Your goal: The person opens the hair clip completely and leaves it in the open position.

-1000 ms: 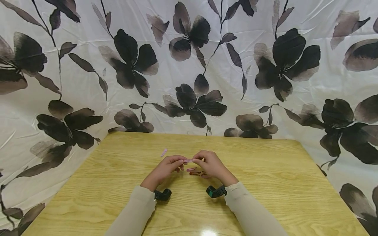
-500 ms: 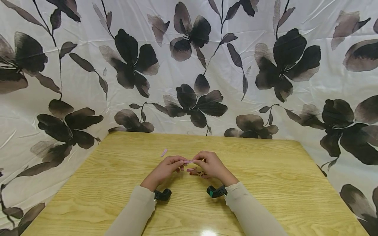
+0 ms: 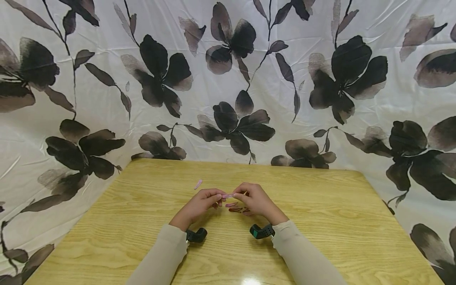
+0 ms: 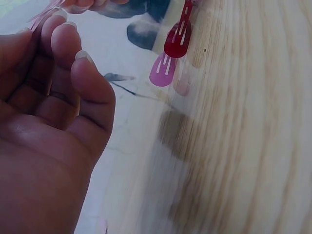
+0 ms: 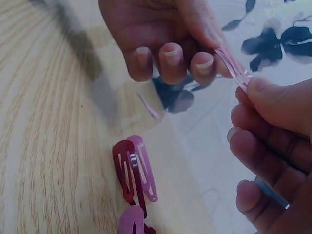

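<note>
A pale pink snap hair clip (image 5: 234, 68) is stretched between my two hands above the table. My left hand (image 3: 202, 204) pinches one end between thumb and index finger; its other fingers are loosely bent, as the left wrist view shows. The opposite end is pinched by my right hand (image 3: 255, 200) with thumb and index finger. Below the hands lie a dark red hair clip (image 5: 123, 170) and a pink hair clip (image 5: 146, 168), side by side and overlapping. Nearer the right wrist camera, another pink clip (image 5: 131, 219) partly covers a further dark red one.
Another pale pink hair clip (image 3: 198, 184) lies by itself on the wooden table (image 3: 303, 221), beyond my left hand. A floral cloth (image 3: 228, 83) hangs behind the table's far edge. Each wrist wears a black band, the right one (image 3: 261, 231) showing a green patch.
</note>
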A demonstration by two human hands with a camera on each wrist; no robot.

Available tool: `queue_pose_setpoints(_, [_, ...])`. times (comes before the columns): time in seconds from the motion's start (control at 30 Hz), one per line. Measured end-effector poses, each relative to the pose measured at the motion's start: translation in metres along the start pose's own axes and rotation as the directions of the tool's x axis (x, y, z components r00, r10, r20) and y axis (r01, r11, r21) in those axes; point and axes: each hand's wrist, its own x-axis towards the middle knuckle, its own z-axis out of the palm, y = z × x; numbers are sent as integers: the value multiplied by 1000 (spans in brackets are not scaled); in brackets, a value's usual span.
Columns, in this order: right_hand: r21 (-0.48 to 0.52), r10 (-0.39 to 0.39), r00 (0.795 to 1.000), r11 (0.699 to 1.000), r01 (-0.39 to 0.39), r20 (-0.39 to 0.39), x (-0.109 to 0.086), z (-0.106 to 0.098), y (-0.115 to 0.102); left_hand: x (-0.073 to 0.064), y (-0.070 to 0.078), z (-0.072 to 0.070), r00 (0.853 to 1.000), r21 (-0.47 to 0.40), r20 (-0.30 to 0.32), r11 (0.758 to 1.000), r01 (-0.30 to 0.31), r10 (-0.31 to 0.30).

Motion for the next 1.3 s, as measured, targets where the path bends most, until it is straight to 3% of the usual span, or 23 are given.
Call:
queue_pose_setpoints(0.37, [45, 6, 1000, 999, -6, -1, 1, 0, 0, -1, 0, 0, 1000, -2, -21, 1000, -4, 4])
queue_pose_setpoints(0.63, [18, 7, 1000, 1000, -6, -25, 1, 3, 1, -2, -1, -2, 996, 127, -89, 992, -2, 14])
queue_pose_setpoints(1.03, [4, 30, 997, 1000, -29, -76, 2, 14, 2, -5, -1, -8, 986, 199, -166, 978, 57, -24])
queue_pose_setpoints(1.3, [-24, 59, 997, 998, -61, -44, -1, 20, -5, -7, -2, -12, 974, 213, -219, 971, 109, -61])
